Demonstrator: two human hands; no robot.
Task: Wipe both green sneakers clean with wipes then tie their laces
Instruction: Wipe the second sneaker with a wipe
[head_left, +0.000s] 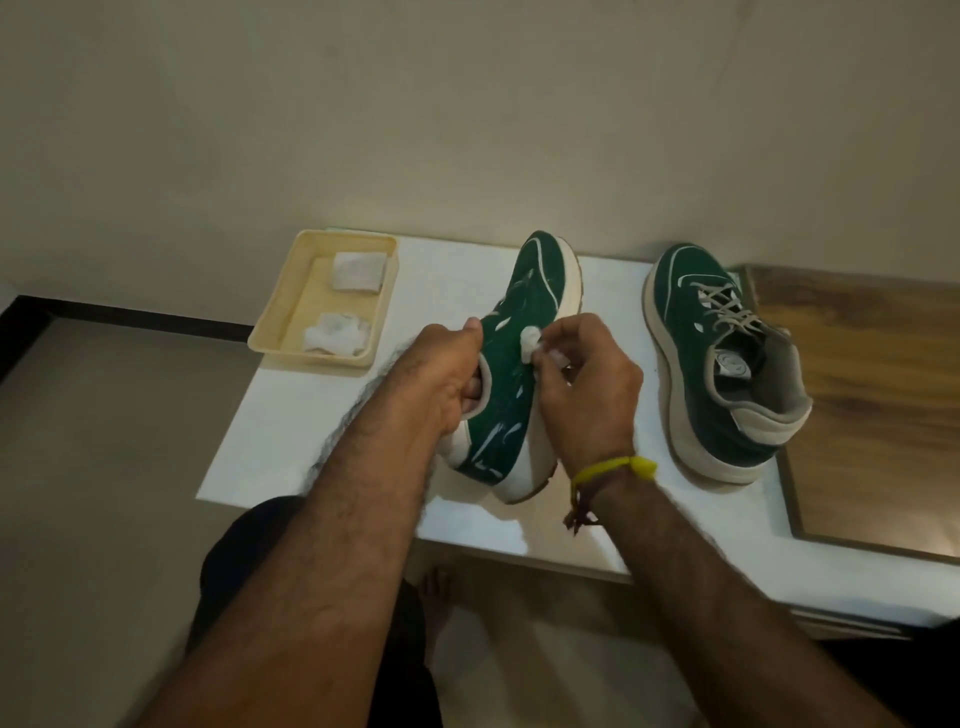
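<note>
I am seeing the white table (467, 291) filling mid-frame, with a wooden board (878, 395) lying at its right edge. At centre, one green sneaker (511, 364) is tipping onto its side; my left hand (441, 374) is gripping its collar, fingers curling inside the opening. My right hand (587, 384) is pinching a crumpled wipe (531, 343) between thumb and fingertips, pressing it against the sneaker's side. The other sneaker (727, 364) is standing upright at right, laces loose. The cream tray (275, 332) at upper left is holding two folded wipes (358, 270).
</note>
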